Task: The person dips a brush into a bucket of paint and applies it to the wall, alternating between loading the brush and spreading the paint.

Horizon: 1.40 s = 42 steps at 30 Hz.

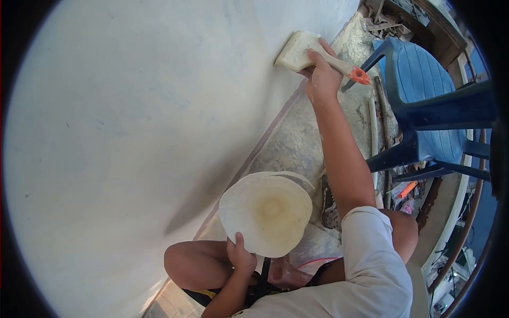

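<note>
Pale wall, mottled floor, blue chair, apparent scraps, right hand gripping brush, left hand holding container

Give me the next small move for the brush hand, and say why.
Probably a light stroke of the brush along the wall: the right hand grips it with the bristle edge at or very near that surface, though contact is hard to tell. The left hand already holds the bowl by its edge.
</note>
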Each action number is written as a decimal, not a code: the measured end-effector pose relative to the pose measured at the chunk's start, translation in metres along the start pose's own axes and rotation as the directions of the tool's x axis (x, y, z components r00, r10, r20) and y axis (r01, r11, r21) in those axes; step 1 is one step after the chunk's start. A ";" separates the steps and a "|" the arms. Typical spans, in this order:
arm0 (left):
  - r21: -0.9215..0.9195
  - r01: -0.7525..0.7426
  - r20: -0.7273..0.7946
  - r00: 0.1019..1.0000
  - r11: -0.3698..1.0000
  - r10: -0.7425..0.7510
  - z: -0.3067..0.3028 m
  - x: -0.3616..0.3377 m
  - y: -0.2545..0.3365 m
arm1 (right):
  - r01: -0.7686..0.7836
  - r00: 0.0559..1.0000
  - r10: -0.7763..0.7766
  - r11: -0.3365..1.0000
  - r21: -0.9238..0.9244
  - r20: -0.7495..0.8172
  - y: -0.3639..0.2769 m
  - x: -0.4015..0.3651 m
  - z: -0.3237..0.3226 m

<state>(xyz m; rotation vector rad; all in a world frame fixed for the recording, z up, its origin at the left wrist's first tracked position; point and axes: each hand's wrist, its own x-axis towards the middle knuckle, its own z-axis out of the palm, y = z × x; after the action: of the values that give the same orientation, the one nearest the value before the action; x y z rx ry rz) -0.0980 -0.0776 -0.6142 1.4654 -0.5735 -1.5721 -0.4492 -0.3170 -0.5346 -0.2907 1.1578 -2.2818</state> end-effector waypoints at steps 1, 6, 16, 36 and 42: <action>0.008 -0.002 0.014 1.000 1.000 0.002 0.002 0.001 -0.001 | 0.068 0.994 -0.078 0.987 0.144 0.071 -0.016 -0.003 -0.001; -0.032 -0.003 -0.041 0.999 0.999 0.002 0.012 -0.003 0.003 | 0.080 0.978 -0.147 0.916 0.392 0.145 0.008 -0.002 -0.022; -0.048 -0.004 -0.023 1.000 0.999 0.003 0.017 -0.001 0.006 | -0.050 0.997 0.050 0.999 0.002 -0.060 0.037 -0.006 -0.010; -0.070 -0.174 0.110 0.977 0.982 0.181 0.029 -0.005 0.011 | 0.156 0.938 -0.114 0.982 -0.106 0.327 -0.121 -0.076 0.013; 0.029 -0.417 0.250 0.883 0.908 0.398 0.039 -0.027 0.041 | 0.264 0.878 -0.117 0.928 -0.264 0.464 -0.207 -0.170 -0.014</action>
<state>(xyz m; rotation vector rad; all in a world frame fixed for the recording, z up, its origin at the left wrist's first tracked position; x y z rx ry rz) -0.1261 -0.0842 -0.5583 1.1221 -1.0286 -1.4029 -0.3943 -0.1136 -0.3691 -1.0392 1.2888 -2.0194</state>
